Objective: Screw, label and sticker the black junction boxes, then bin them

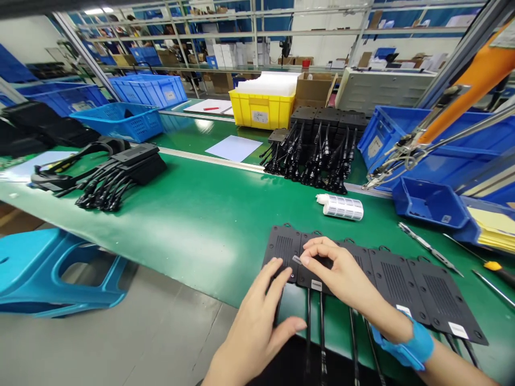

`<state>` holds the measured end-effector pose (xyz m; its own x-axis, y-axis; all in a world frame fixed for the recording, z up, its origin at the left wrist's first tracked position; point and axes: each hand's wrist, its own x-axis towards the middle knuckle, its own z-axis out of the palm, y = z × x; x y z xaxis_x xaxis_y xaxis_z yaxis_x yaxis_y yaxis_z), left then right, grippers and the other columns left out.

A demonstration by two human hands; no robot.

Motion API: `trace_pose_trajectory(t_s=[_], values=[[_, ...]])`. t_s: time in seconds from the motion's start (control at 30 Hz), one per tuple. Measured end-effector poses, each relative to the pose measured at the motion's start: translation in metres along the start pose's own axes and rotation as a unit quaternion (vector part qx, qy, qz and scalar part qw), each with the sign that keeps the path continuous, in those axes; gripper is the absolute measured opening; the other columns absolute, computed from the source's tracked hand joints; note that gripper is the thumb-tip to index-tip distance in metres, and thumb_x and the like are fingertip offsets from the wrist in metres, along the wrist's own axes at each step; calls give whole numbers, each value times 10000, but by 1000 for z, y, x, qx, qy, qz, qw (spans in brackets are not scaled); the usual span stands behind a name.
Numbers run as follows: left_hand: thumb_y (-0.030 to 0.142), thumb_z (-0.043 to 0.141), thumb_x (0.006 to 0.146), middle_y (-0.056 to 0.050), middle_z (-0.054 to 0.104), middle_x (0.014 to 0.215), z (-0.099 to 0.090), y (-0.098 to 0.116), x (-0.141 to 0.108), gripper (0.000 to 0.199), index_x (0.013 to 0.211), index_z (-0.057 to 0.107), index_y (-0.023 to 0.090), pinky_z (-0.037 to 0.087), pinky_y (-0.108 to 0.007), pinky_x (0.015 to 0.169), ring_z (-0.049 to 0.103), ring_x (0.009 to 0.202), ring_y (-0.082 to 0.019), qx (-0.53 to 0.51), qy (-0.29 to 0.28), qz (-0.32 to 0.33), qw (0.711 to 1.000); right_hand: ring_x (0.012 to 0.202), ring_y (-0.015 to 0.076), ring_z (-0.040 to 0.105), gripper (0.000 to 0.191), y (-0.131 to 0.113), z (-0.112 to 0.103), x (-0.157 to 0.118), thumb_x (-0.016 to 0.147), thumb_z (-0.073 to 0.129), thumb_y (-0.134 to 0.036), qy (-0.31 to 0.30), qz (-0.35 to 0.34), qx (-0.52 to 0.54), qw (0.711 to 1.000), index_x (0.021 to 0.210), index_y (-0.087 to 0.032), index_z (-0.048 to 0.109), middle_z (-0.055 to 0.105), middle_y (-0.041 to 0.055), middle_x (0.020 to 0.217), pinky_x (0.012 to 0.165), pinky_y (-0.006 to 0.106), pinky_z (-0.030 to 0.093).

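Note:
Several flat black boxes (436, 295) with cables lie side by side along the near edge of the green table. My right hand (338, 268), with a blue band at the wrist, pinches a small white label (296, 259) above the boxes at the left end of the row. My left hand (263, 316) is spread at the leftmost box (281, 247), thumb apart, holding nothing. White labels (457, 329) are on the lower edges of some boxes. A roll of labels (343, 207) lies behind the row.
Stacked black boxes with cables (317, 139) stand behind, beside a yellow bin (261, 110). More sit at left (134, 161). Blue bins (428, 201), a cutter (430, 248) and a screwdriver (493, 265) are at right. An orange tool (470, 80) hangs above.

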<state>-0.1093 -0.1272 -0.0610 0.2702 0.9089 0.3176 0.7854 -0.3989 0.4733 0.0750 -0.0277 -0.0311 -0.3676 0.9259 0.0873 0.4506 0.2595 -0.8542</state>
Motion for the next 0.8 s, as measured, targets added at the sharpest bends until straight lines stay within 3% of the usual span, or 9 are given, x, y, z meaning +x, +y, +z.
trace_pose_trajectory(t_s=[0.13, 0.27, 0.47, 0.8], values=[[476, 493, 964, -177, 455, 1445, -1, -17, -12, 584, 1455, 319, 210, 497, -478, 1015, 455, 1329, -315, -15, 42, -63, 997, 1057, 261, 568, 169, 0, 21, 4, 842, 609, -305, -14, 10, -44, 999, 707, -234, 682, 651, 58, 1046, 941, 481, 410], [449, 505, 966, -169, 483, 1426, 7, -25, -19, 543, 1421, 360, 192, 504, -439, 1019, 486, 1308, -287, -31, 48, -38, 998, 1076, 281, 533, 187, -1, 35, 4, 854, 607, -253, -29, 1, -104, 994, 681, -236, 677, 648, 51, 1054, 928, 527, 373], [480, 522, 951, -179, 518, 1366, 8, -26, -22, 507, 1343, 472, 162, 529, -413, 993, 526, 1268, -291, -30, 88, -23, 995, 1067, 292, 506, 206, -1, 40, 3, 865, 598, -249, -40, -16, -152, 987, 668, -229, 658, 621, 62, 1031, 894, 523, 363], [521, 488, 948, -181, 537, 1352, 9, -31, -23, 594, 1390, 415, 132, 488, -426, 1038, 489, 1304, -289, 9, 81, 16, 997, 1106, 263, 467, 227, -7, 43, 1, 888, 552, -269, -48, 14, -172, 984, 692, -224, 659, 601, 49, 1070, 924, 468, 311]])
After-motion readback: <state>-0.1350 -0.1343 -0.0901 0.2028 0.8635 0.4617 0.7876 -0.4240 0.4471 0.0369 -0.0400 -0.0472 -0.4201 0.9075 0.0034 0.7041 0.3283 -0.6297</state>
